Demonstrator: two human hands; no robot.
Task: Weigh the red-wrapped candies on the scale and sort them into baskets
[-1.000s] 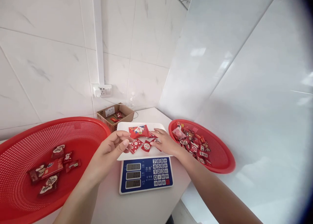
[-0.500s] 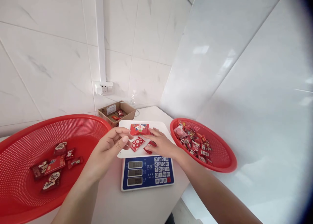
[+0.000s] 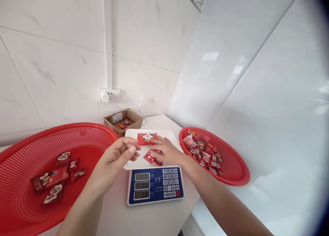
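A blue electronic scale [image 3: 155, 185] with a white weighing tray [image 3: 133, 134] stands in the middle. On the tray lie a larger red candy packet [image 3: 146, 138] and several small red wrapped candies [image 3: 149, 156]. My right hand [image 3: 167, 151] rests on the tray, its fingers curled over the small candies and gathering them. My left hand [image 3: 118, 157] hovers at the tray's left edge, fingers loosely curled with thumb near fingertips, and I see nothing in it.
A big red mesh basket [image 3: 28, 146] on the left holds a few dark red packets. A smaller red basket [image 3: 231, 167] on the right is full of wrapped candies. A cardboard box [image 3: 122, 119] with some candies sits behind the scale, below a wall socket [image 3: 110, 95].
My right hand slid left across the tray and pulled the small candies together under its fingers. My left hand stayed nearly still.
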